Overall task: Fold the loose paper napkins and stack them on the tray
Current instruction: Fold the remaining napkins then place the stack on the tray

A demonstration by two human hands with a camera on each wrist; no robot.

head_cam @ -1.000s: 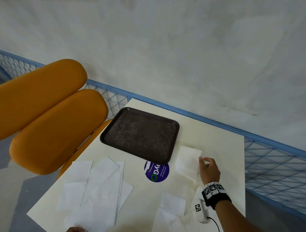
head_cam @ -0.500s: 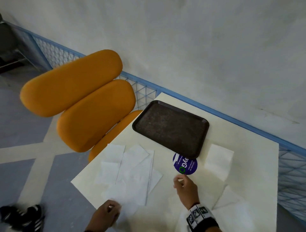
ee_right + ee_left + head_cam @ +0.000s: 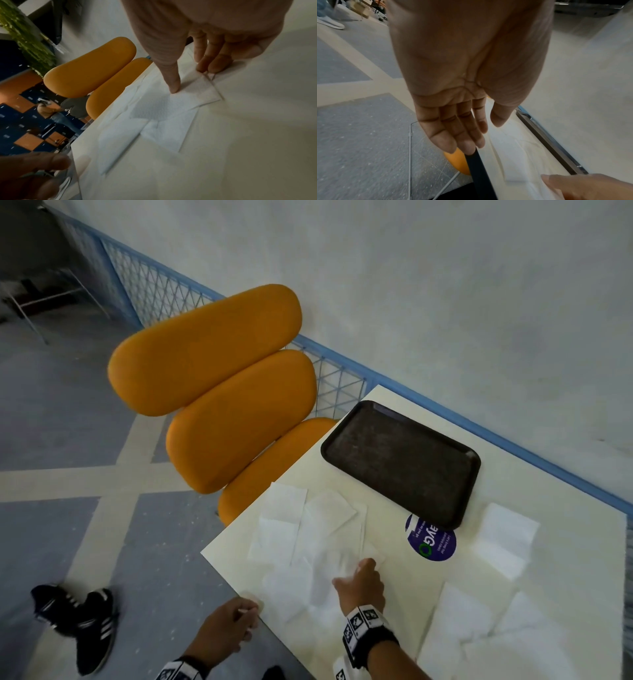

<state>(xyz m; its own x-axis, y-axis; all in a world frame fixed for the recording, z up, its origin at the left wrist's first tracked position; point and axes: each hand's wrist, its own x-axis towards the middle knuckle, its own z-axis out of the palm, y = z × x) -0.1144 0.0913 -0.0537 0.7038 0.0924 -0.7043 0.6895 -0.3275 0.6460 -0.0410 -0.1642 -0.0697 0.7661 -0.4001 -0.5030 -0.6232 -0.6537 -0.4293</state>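
**Figure: Taking up a napkin from the loose pile**

The pile of loose napkins (image 3: 308, 546) lies overlapping on the near-left part of the table (image 3: 411, 594), just beside the dark tray (image 3: 404, 460), which holds no napkin yet. The right hand (image 3: 363, 583) rests on the pile's right edge; in the right wrist view its thumb and fingertips (image 3: 208, 66) pinch a raised napkin corner (image 3: 202, 86) against the sheet. The left hand (image 3: 226, 628) sits at the near table edge, fingers straight and relaxed in the left wrist view; whether it touches paper cannot be told, as the head view is blurred there. More napkins lie at the right (image 3: 503, 539) and near right (image 3: 479, 631). The step in hand appears to be separating one sheet for folding. The next move calls for lifting only the top layer, then flattening it with both hands. An orange chair (image 3: 219, 385) stands beyond the table.
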